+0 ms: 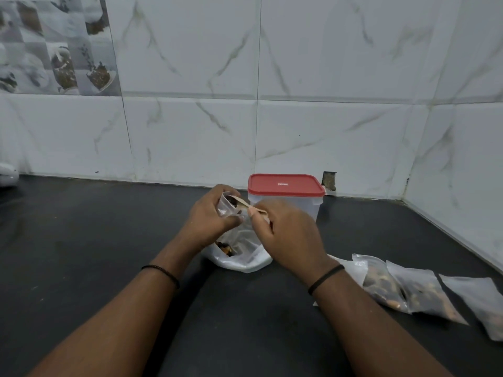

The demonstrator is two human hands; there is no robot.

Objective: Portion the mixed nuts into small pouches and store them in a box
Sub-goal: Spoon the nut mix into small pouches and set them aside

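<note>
We see a red lid [285, 184] on a clear box [310, 206], a black bench [109, 240], and grey-veined white marble tiles [326, 63].

a dark worktop [81, 240] runs back to a wall of white marble-look tiles [326, 63] with grey-green veins, which turns a corner at the right. at the upper left of the wall sits a patterned tile [54, 44] printed with grey squares and food pictures, and low on the wall by the worktop there is a small rough hole [329, 180]. a white rounded object [8, 174], cut off by the left edge, rests on the worktop.
</note>
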